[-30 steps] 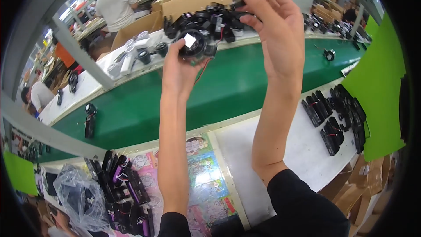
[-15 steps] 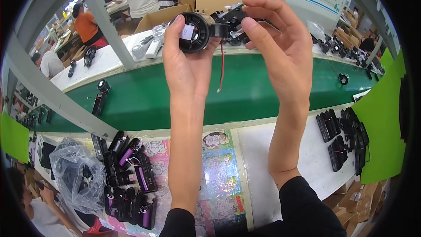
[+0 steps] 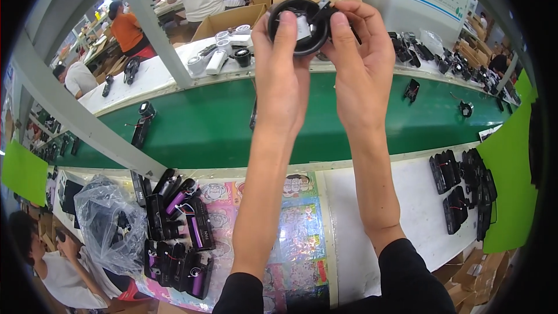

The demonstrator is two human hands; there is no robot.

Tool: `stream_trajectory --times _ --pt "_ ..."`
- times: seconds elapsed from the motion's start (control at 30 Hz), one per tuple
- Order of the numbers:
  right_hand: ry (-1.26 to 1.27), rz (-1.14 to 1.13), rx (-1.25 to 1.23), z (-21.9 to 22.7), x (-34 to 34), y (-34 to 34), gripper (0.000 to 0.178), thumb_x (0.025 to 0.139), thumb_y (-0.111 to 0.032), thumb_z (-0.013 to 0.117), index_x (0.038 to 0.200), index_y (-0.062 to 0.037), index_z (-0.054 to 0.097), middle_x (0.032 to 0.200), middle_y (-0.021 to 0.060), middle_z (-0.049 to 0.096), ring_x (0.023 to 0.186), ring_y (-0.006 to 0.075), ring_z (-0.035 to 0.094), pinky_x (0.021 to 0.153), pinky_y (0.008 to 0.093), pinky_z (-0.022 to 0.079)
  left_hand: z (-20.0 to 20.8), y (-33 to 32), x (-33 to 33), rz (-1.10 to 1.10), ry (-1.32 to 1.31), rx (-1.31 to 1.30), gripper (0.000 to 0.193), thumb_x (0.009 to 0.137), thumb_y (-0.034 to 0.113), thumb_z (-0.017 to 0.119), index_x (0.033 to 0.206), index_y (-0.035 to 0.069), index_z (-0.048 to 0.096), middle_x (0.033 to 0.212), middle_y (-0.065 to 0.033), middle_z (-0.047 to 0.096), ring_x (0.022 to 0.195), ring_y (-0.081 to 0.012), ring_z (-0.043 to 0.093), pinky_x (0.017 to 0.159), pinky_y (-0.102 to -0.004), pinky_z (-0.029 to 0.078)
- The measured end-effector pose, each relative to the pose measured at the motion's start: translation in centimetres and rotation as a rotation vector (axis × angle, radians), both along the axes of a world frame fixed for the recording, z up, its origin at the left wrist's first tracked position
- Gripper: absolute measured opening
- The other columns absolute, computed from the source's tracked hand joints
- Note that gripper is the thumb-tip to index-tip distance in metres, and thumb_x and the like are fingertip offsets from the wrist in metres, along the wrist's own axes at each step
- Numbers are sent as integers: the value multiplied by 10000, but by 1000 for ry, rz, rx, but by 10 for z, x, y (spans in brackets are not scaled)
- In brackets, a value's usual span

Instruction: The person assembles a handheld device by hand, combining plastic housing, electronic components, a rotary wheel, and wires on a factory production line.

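A round black fan head [image 3: 314, 34] with a white label at its centre is held up over the far side of the green belt. My left hand [image 3: 283, 61] grips its left side, thumb across the front and fingers behind. On the right, my right hand [image 3: 365, 52] is closed around the small black bracket [image 3: 323, 16] joined to the ring, its thumb near the rim. A thin reddish wire rises above the bracket. The fingers behind the fan head are mostly hidden.
Beyond the near bench runs a green conveyor belt [image 3: 197, 142] carrying a few black parts. Black handles with purple batteries [image 3: 197, 229] lie at left, beside a clear plastic bag [image 3: 107, 221]. Black housings [image 3: 456, 209] lie at right. A grey post [image 3: 87, 122] slants up at left.
The fan head has turned in my hands, and its dangling wire now shows above it. My right hand has come closer to my left. The view has shifted slightly.
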State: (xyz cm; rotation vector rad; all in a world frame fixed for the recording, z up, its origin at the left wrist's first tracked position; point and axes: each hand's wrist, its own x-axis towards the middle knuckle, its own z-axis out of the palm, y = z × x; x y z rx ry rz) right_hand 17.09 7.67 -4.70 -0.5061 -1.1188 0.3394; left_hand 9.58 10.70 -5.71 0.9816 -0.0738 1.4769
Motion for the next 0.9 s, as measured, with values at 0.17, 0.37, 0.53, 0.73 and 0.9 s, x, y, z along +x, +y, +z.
stream_trajectory --times 0.17,0.37,0.53,0.73,0.9 --pt "59 12 75 9 10 -12 153 917 -84 571 1026 21 593 954 53 563 858 99 555 745 226 478 2 -5 -11 65 377 177 449 903 257 616 1229 -8 458 1136 -104 572 1033 -190 584 874 -348 510" --pt "13 -96 101 13 15 -26 198 922 -77 589 1094 18 572 993 64 610 919 116 594 804 216 475 1 -6 -17 4 535 258 638 767 119 726 1287 -49 397 1138 -121 538 996 -188 580 655 -299 569" --pt "-79 -187 125 13 10 -37 155 926 -61 572 1068 0 582 1023 106 630 926 153 625 813 263 512 6 -13 -20 -212 384 244 630 777 112 682 1311 -27 378 1099 -118 569 947 -195 616 640 -334 589" --pt "-35 -182 151 25 14 -48 159 955 -92 522 1078 -22 595 1017 88 631 956 176 631 742 282 556 5 -7 -25 -202 222 184 544 846 130 639 1301 -1 370 1110 -134 574 918 -220 642 644 -365 581" --pt "-179 -212 -10 21 20 -46 189 964 -66 478 1047 -11 638 1021 54 612 931 110 601 715 256 552 11 -8 -27 -23 291 155 468 884 171 619 1252 -7 391 1093 -125 576 952 -205 628 727 -357 564"
